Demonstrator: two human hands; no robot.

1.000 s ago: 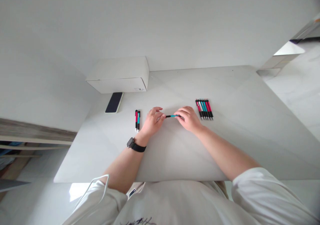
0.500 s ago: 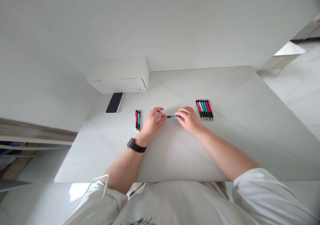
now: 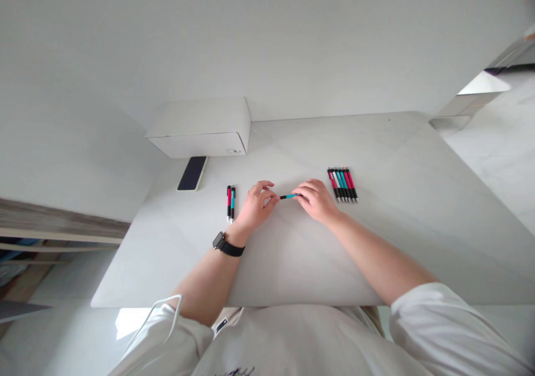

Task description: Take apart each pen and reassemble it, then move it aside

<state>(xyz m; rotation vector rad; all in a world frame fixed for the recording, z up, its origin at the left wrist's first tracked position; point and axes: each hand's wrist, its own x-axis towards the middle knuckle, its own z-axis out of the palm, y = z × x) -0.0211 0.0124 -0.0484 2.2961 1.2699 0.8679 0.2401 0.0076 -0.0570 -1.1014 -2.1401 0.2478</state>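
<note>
A teal pen (image 3: pixel 289 196) with black parts lies level between my two hands, its ends hidden in the fingers. My left hand (image 3: pixel 259 203) pinches its black end between thumb and fingertips. At the opposite end, my right hand (image 3: pixel 315 199) has its thumb and fingers closed on the pen. Left of my left hand, a red pen (image 3: pixel 228 200) and another teal pen (image 3: pixel 233 200) rest side by side. To the right of my right hand, several pens (image 3: pixel 343 185) in red, white and teal form a tight row, tips toward me.
A white box (image 3: pixel 200 142) stands against the wall at the back left of the white table (image 3: pixel 276 264). Just in front of it lies a phone (image 3: pixel 192 173), dark screen up. A black watch (image 3: pixel 228 245) is on my left wrist.
Both hands keep the teal pen in nearly the same place. The whole view has shifted very slightly; nothing else has visibly moved.
</note>
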